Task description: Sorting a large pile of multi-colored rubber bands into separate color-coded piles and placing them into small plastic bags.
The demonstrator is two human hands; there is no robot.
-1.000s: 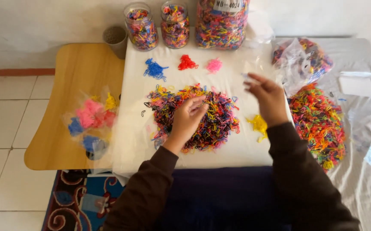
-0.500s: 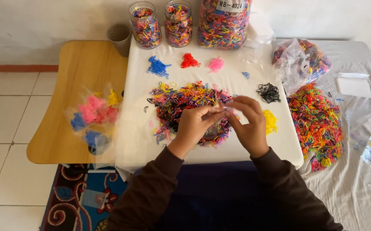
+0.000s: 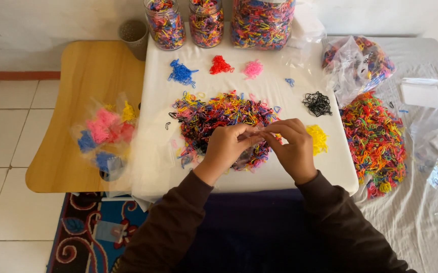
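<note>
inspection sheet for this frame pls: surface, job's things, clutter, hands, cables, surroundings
Surface: white table, with a wooden side table on its left.
Job's things: mixed pile of small coloured bands in the middle; a small clear bag between the fingers.
Clutter: sorted blue heap, red heap, pink heap, black heap, yellow heap; three jars at the back; second mixed pile on a grey sheet.
Hands: left hand and right hand meet over the pile, pinching the bag.
Cables: nothing seen.
Surroundings: tiled floor, patterned rug.

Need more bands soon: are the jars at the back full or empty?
Full: all three jars show mixed coloured bands to the frame's top edge.
</note>
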